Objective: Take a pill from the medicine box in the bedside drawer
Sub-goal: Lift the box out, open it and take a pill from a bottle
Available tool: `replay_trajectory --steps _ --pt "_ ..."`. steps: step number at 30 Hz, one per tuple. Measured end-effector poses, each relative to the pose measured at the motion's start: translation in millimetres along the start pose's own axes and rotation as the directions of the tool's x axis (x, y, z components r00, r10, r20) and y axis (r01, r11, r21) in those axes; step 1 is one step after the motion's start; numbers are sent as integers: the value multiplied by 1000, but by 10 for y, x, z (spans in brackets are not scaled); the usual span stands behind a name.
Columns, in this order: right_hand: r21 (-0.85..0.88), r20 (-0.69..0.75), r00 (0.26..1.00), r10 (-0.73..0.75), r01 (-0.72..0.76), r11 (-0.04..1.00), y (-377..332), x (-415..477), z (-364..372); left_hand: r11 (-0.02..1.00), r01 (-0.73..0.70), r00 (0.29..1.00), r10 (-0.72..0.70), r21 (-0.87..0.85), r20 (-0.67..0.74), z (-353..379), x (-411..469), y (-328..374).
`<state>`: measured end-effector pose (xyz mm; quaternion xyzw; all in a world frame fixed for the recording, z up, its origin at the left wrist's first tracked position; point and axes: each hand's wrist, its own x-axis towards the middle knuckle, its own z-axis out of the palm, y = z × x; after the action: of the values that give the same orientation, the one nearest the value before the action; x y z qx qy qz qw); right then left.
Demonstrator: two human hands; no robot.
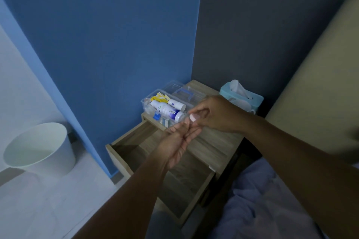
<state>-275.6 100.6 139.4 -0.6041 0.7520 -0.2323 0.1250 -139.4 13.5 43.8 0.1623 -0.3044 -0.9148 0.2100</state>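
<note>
A clear plastic medicine box (145,101) stands open on the wooden bedside table (213,145), at its back left. White bottles (165,110) and a yellow packet lie inside it. Its clear lid with a blue handle (183,91) rests just behind it. The drawer (136,141) below is pulled out and looks empty. My right hand (217,114) pinches a small pale object (193,117) in its fingertips, right beside the box; I cannot tell if it is a pill or a small container. My left hand (178,141) is held palm up directly beneath it, fingers apart.
A teal tissue box (242,99) sits at the table's back right corner. A white waste bin (38,147) stands on the floor to the left. Blue-grey bedding (262,200) lies at the lower right. Blue and grey walls close in behind the table.
</note>
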Motion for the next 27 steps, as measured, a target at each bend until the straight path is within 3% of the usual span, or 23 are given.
replay_trajectory --steps 4,10,15,21,24,27 --pt "211 -151 987 -48 79 974 143 -8 24 997 41 999 -43 -63 -29 -129 130 -85" --pt "405 -379 882 281 -115 907 705 -127 226 986 130 991 -131 -108 -4 -277 352 -207" --pt "602 -362 721 591 -303 738 1267 -302 764 993 117 993 -117 -33 -13 -384 632 -385" --pt "639 -339 626 702 -395 660 1748 -401 1449 973 87 994 -72 213 -76 -611 1077 -666" --pt "589 -353 610 709 -444 675 1895 -430 1682 842 26 995 28 539 -92 -714 1243 -779" --pt "475 -404 630 663 -474 741 1995 -458 1831 500 -108 987 154 860 34 -833 1389 -855"
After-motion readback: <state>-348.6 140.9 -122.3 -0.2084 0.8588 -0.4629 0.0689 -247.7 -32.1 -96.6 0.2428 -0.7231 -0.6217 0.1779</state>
